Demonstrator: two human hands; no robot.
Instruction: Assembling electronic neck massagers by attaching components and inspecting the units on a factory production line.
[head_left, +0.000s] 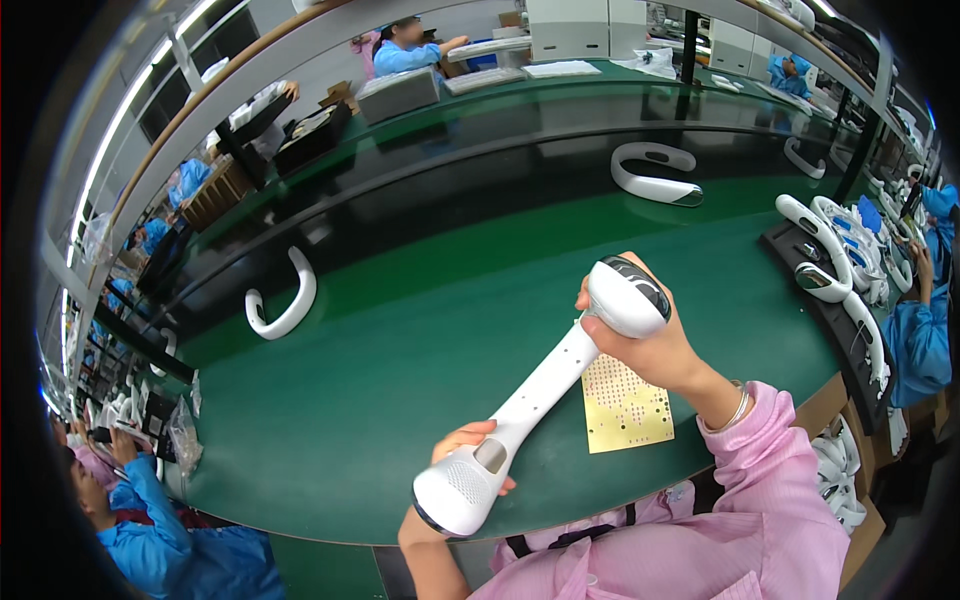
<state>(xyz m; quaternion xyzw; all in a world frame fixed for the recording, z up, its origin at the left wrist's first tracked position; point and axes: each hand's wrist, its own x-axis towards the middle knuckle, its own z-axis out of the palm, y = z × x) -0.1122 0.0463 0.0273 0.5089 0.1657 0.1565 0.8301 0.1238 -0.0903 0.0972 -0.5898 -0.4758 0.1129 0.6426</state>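
Observation:
A white neckband device [545, 385] with two bulbous ends is held slantwise over the green worktable [360, 420]. Its lower end has a dotted grille and a small grey panel; the upper end carries a glossy dark panel. My left hand [462, 440] is wrapped round the lower end, its fingers partly hidden behind it. My right hand [652, 345] grips the upper end, thumb across the near side. Below the right hand, a yellow sheet with rows of small marks [630, 415] lies on the table, partly covered by the hand.
Similar white neckbands sit on the left [298, 300] and at the far right [655, 175], by a dark conveyor strip [480, 150]. A black tray of white parts [815, 265] stands at right. Co-workers in blue [175, 530] sit at left and right. A cardboard box [865, 520] holds white parts.

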